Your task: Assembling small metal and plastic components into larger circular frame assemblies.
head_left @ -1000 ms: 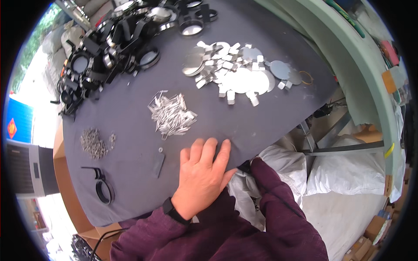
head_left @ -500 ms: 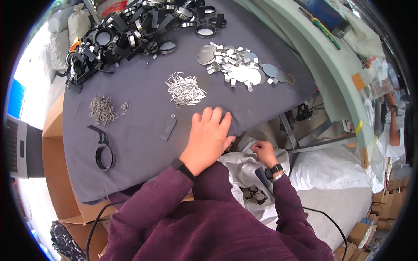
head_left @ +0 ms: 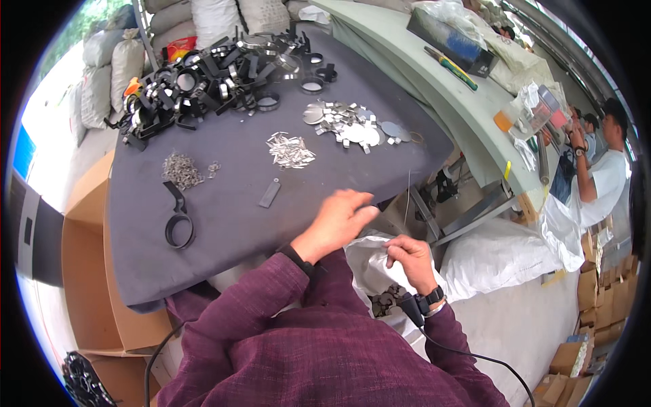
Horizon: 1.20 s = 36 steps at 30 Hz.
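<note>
My left hand (head_left: 338,222) is over the near right edge of the grey-covered table (head_left: 230,234), its fingers stretched out and slightly blurred, with nothing seen in it. My right hand (head_left: 412,261) hovers above an open white sack (head_left: 366,254), thumb and fingers pinched together; whatever they hold, if anything, is too small to make out. Dark round pieces (head_left: 386,300) lie in the sack. On the table near my left hand rests a flat grey strip (head_left: 270,193) with a small ring at its end. Farther left lies a black ring with a bent handle (head_left: 180,230).
Small metal clips (head_left: 182,171), silver pins (head_left: 290,150) and shiny metal discs (head_left: 363,129) form separate piles. Black ring-and-handle parts (head_left: 203,81) heap at the back left. A cardboard box (head_left: 85,271) stands left; a green bench (head_left: 400,61) and another person (head_left: 600,176) are at right.
My left hand has lifted and shifted right and nearer, off the tabletop. My right hand has come slightly nearer. The whole view has tilted up, bringing the person at right into sight.
</note>
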### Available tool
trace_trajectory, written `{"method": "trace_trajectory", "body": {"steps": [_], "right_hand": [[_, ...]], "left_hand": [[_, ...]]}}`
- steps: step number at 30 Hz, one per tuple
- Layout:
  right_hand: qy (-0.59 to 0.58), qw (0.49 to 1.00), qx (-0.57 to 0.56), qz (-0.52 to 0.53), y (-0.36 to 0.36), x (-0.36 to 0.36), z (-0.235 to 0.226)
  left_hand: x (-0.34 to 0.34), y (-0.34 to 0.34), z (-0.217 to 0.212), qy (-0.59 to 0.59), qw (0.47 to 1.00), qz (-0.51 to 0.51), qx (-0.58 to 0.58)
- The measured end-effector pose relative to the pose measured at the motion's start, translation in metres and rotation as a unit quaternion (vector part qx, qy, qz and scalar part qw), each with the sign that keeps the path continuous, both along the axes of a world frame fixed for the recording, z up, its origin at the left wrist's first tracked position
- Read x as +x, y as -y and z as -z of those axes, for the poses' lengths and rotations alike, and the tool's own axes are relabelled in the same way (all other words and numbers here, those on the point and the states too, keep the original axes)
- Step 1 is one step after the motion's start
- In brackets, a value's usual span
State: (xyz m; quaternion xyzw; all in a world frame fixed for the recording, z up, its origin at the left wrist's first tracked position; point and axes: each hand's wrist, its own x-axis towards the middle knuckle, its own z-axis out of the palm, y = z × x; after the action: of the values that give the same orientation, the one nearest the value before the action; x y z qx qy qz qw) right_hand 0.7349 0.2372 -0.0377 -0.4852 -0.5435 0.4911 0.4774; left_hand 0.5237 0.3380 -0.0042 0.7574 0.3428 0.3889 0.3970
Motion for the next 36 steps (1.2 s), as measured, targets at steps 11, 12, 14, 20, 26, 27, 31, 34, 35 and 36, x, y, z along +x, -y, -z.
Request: {"method": "trace_trajectory", "body": {"steps": [11, 12, 14, 20, 26, 27, 31, 34, 35, 36], "right_hand": [[-0.050, 0.997, -0.001, 0.056, -0.008, -0.027, -0.016], [-0.086, 0.992, 0.005, 0.088, -0.011, -0.025, -0.021], [-0.130, 0.982, 0.021, 0.134, -0.016, -0.026, -0.038], [-0.002, 0.979, 0.104, 0.174, -0.015, -0.032, -0.055], [0.160, 0.954, 0.135, 0.215, -0.008, -0.024, -0.048], [0.168, 0.960, 0.104, 0.200, -0.005, -0.022, -0.050], [0.126, 0.971, 0.066, 0.192, -0.002, -0.010, -0.041], [-0.051, 0.970, -0.003, 0.237, -0.008, 0.019, -0.027], [-0.064, 0.960, -0.012, 0.272, -0.012, 0.037, -0.021], [-0.076, 0.945, -0.018, 0.319, -0.015, 0.059, -0.008]], "left_hand": [[0.004, 0.022, -0.006, 0.011, 0.993, 0.063, -0.102], [0.006, 0.024, -0.005, 0.010, 0.992, 0.067, -0.102], [0.013, 0.030, -0.001, -0.083, 0.987, 0.024, 0.135], [0.039, 0.038, -0.003, -0.103, 0.969, 0.050, 0.217], [0.047, 0.041, -0.001, -0.151, 0.939, 0.039, 0.305], [0.048, 0.041, 0.000, -0.163, 0.933, 0.036, 0.318], [0.053, 0.035, 0.003, -0.186, 0.920, 0.056, 0.341], [0.055, 0.019, -0.007, -0.146, 0.916, 0.021, 0.372], [0.052, 0.013, -0.016, -0.104, 0.922, -0.007, 0.372], [0.049, 0.005, -0.015, -0.115, 0.926, -0.035, 0.359]]}}
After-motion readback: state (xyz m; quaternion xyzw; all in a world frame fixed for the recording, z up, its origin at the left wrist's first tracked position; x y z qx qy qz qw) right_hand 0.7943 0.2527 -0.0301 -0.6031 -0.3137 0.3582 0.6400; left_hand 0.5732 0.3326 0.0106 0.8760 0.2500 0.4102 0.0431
